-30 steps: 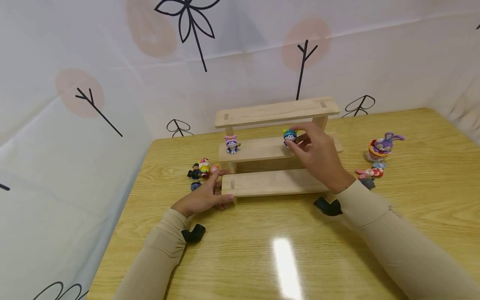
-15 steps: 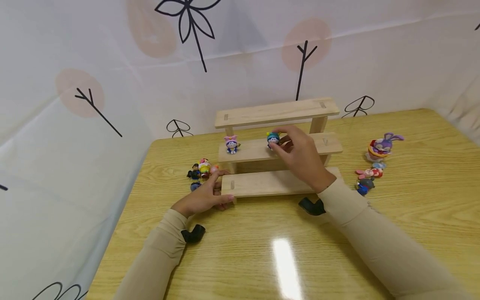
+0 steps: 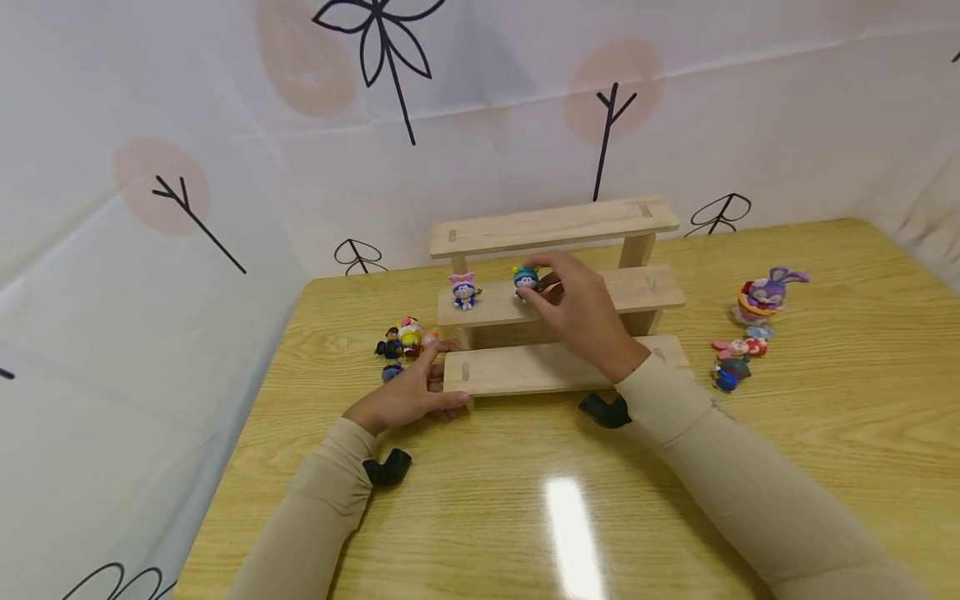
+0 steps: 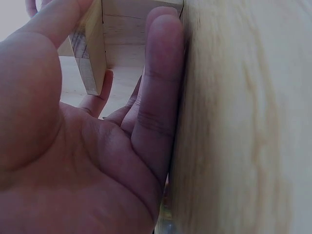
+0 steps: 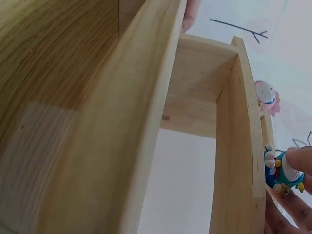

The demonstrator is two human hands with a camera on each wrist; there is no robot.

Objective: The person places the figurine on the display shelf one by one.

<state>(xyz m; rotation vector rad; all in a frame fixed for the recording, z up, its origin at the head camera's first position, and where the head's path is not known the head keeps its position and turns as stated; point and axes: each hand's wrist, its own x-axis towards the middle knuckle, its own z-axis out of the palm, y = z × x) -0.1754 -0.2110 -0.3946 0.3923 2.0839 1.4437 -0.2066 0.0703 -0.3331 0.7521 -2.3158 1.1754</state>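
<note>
A three-tier wooden display shelf (image 3: pixel 555 367) stands on the table. My right hand (image 3: pixel 585 315) pinches a small figurine with a teal hood (image 3: pixel 526 281) between thumb and fingers, at the middle tier. In the right wrist view this figurine (image 5: pixel 286 171) is upside down in the picture, at the tier's edge; whether its base touches the board I cannot tell. To its left on that tier sits a figurine with a pink hood (image 3: pixel 463 292). My left hand (image 3: pixel 405 397) grips the left end of the lowest tier, thumb at the front and fingers behind; part of them is hidden.
Several small figurines (image 3: pixel 408 337) cluster left of the shelf, beside my left hand. On the right lie a purple rabbit figurine in a cup (image 3: pixel 761 297), a red and pink figurine (image 3: pixel 742 346) and a grey and blue one (image 3: pixel 731 373). A patterned cloth (image 3: pixel 510 158) hangs behind.
My right hand has moved left along the middle tier with the teal-hooded figurine, bringing it closer to the pink-hooded one. The left hand has stayed at the shelf's end.
</note>
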